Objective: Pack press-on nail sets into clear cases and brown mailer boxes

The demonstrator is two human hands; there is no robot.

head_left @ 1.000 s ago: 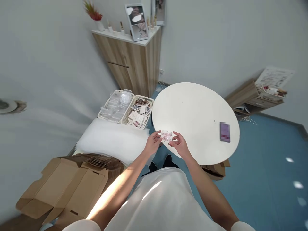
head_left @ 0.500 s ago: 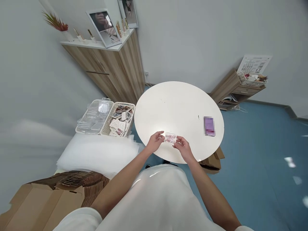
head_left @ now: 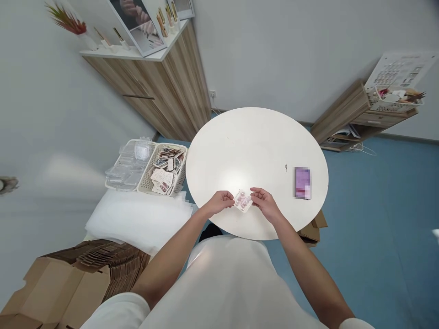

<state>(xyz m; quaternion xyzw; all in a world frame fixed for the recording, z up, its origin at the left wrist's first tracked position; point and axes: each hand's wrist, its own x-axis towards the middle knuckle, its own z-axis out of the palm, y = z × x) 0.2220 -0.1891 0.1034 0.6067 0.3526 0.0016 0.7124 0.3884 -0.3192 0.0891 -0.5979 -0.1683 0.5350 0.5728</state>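
Over the near part of the round white table [head_left: 254, 132] is a small white card of press-on nails [head_left: 243, 201], with rows of pinkish oval pieces on it. My left hand [head_left: 220, 203] pinches its left corner between thumb and fingers. On the other side, my right hand [head_left: 265, 204] grips the right edge, thumb below and fingers bent above. The card is tilted with one corner toward me. Whether it touches the tabletop I cannot tell.
A blurred purple item [head_left: 302, 183] lies on the table's right side. Left of the table stand a basket of cards [head_left: 178, 183] and a basket of clear plastic trays [head_left: 128, 164]. White sheets [head_left: 137, 219] and flattened cardboard boxes [head_left: 65, 288] are stacked nearer me. Wooden cabinets [head_left: 181, 82] stand behind.
The card has turned from lying square to a slanted, diamond-like position, still between both hands. My right hand has shifted slightly right, and the camera view has moved a little.
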